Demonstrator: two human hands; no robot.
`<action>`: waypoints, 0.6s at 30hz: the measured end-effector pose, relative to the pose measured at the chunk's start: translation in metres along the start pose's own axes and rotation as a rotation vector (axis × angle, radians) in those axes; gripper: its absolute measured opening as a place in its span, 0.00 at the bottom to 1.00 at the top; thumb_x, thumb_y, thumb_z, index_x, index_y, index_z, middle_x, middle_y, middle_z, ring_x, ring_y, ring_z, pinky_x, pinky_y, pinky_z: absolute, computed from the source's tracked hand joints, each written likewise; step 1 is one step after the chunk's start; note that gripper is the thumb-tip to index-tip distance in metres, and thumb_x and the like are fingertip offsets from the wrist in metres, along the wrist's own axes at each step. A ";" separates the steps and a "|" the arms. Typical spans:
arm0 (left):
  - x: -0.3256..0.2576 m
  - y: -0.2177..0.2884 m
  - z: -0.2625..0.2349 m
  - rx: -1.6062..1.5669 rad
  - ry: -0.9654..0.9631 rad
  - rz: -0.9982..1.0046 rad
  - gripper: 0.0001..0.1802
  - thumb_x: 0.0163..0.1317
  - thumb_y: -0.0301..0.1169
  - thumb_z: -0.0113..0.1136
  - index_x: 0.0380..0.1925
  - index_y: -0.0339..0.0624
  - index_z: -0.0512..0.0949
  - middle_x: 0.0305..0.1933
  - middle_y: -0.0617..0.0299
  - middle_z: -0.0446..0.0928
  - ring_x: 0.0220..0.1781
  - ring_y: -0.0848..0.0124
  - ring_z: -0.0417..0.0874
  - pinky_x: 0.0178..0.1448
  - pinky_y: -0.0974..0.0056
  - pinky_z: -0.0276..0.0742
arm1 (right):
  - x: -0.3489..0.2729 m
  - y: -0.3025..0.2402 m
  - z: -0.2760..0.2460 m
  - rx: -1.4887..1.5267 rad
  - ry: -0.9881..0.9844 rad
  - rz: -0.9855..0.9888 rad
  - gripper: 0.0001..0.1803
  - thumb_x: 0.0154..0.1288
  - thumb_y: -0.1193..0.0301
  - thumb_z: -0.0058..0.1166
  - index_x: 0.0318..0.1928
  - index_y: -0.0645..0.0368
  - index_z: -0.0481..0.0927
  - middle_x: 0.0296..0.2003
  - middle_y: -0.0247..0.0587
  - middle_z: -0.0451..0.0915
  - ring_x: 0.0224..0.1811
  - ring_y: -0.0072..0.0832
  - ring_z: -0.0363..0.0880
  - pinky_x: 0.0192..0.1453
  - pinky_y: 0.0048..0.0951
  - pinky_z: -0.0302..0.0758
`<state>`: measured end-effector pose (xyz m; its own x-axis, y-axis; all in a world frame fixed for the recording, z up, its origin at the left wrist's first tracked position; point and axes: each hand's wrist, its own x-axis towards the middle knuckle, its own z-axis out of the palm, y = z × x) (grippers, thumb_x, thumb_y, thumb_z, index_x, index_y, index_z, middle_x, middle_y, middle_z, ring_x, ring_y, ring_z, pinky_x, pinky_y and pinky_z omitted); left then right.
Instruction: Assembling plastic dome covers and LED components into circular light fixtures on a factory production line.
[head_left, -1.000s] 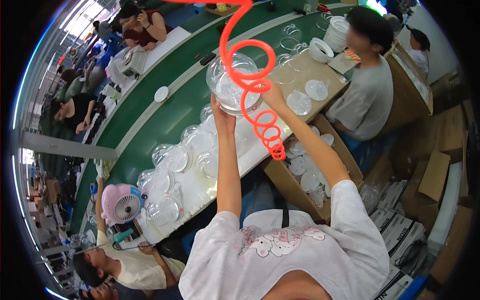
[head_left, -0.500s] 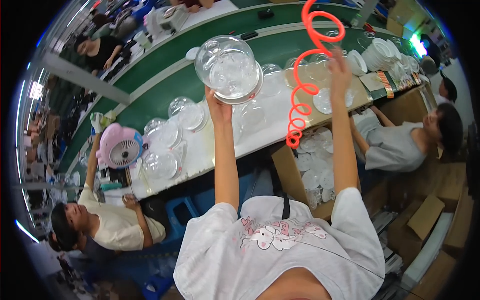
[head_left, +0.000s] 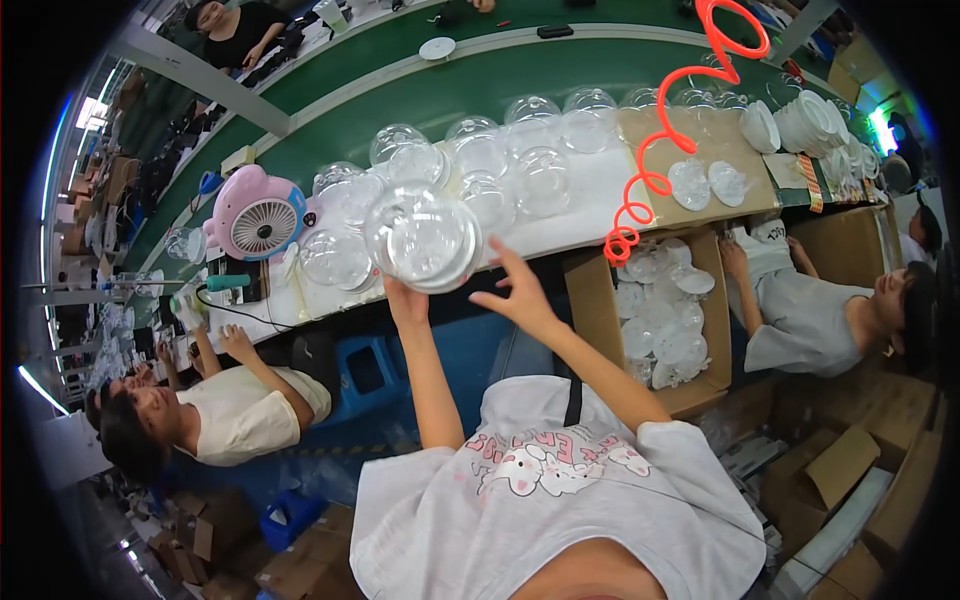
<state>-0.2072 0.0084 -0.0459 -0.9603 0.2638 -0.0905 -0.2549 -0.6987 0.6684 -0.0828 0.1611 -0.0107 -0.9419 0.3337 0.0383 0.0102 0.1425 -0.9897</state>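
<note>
A transparent plastic globe (head_left: 425,232) with a white ring-shaped base is held up in front of me by my left hand (head_left: 405,302). That hand grips it from below, its fingers partly hidden behind the base. Just right of the globe, apart from it, my right hand (head_left: 517,290) has its fingers spread with nothing in them. More transparent globes (head_left: 400,150) stand in rows on the white worktop (head_left: 595,205) beyond my hands. One globe (head_left: 335,258) on white discs sits close to the left of the held one.
A coiled red air hose (head_left: 655,183) hangs at the right. Below it, a cardboard box (head_left: 590,300) holds transparent discs. A pink fan (head_left: 262,215) stands on the left. White rings (head_left: 810,125) are stacked far right. Co-workers sit on both sides, with a blue stool (head_left: 365,365) at left.
My left hand has brought the globe down and nearer to me. My right hand has come from the hose down to the globe's right side. The view has shifted.
</note>
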 end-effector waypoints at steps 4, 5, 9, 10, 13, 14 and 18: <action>-0.014 -0.009 -0.074 -0.013 0.052 -0.113 0.33 0.53 0.28 0.51 0.60 0.42 0.57 0.62 0.55 0.59 0.64 0.60 0.61 0.65 0.55 0.61 | 0.008 0.047 0.054 -0.233 -0.003 -0.019 0.49 0.40 0.64 0.68 0.63 0.58 0.55 0.53 0.44 0.62 0.46 0.31 0.69 0.39 0.26 0.74; -0.015 -0.012 -0.092 -0.006 0.143 -0.130 0.34 0.51 0.27 0.50 0.61 0.42 0.55 0.63 0.54 0.58 0.64 0.57 0.61 0.65 0.53 0.61 | 0.010 0.054 0.064 -0.229 -0.021 0.018 0.49 0.40 0.64 0.68 0.62 0.59 0.55 0.53 0.46 0.62 0.47 0.32 0.69 0.42 0.28 0.73; 0.003 -0.025 -0.128 -0.024 0.233 -0.212 0.37 0.49 0.25 0.50 0.62 0.43 0.53 0.64 0.53 0.56 0.64 0.56 0.60 0.64 0.51 0.61 | 0.024 0.081 0.093 -0.312 -0.012 0.133 0.49 0.39 0.66 0.67 0.61 0.61 0.53 0.53 0.51 0.61 0.57 0.45 0.62 0.58 0.36 0.63; 0.011 -0.025 -0.133 -0.014 0.211 -0.226 0.37 0.49 0.25 0.50 0.63 0.43 0.52 0.64 0.52 0.56 0.64 0.55 0.60 0.64 0.51 0.61 | 0.031 0.084 0.100 -0.391 0.011 0.108 0.50 0.39 0.66 0.68 0.62 0.61 0.52 0.53 0.52 0.61 0.57 0.46 0.61 0.59 0.36 0.63; 0.039 -0.028 -0.144 -0.035 0.174 -0.253 0.38 0.49 0.26 0.51 0.63 0.43 0.52 0.64 0.51 0.56 0.64 0.55 0.60 0.64 0.52 0.62 | 0.050 0.094 0.116 -0.377 0.070 0.097 0.50 0.40 0.67 0.67 0.62 0.62 0.51 0.54 0.54 0.61 0.57 0.48 0.60 0.58 0.37 0.63; 0.048 -0.029 -0.148 -0.061 0.162 -0.251 0.38 0.49 0.26 0.51 0.63 0.42 0.52 0.64 0.51 0.56 0.64 0.56 0.60 0.64 0.53 0.62 | 0.056 0.098 0.122 -0.380 0.123 0.032 0.49 0.40 0.68 0.66 0.61 0.63 0.51 0.54 0.54 0.61 0.57 0.48 0.60 0.58 0.37 0.62; 0.090 -0.027 -0.151 0.087 0.102 -0.296 0.36 0.51 0.26 0.50 0.62 0.42 0.53 0.63 0.50 0.58 0.63 0.57 0.62 0.63 0.54 0.63 | 0.079 0.104 0.136 -0.348 0.232 0.138 0.47 0.41 0.70 0.65 0.60 0.64 0.52 0.54 0.55 0.61 0.57 0.48 0.61 0.58 0.37 0.62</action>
<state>-0.3042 -0.0489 -0.1835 -0.8533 0.3759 -0.3614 -0.5187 -0.5408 0.6622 -0.2015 0.0758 -0.1298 -0.8236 0.5667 -0.0217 0.2808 0.3743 -0.8838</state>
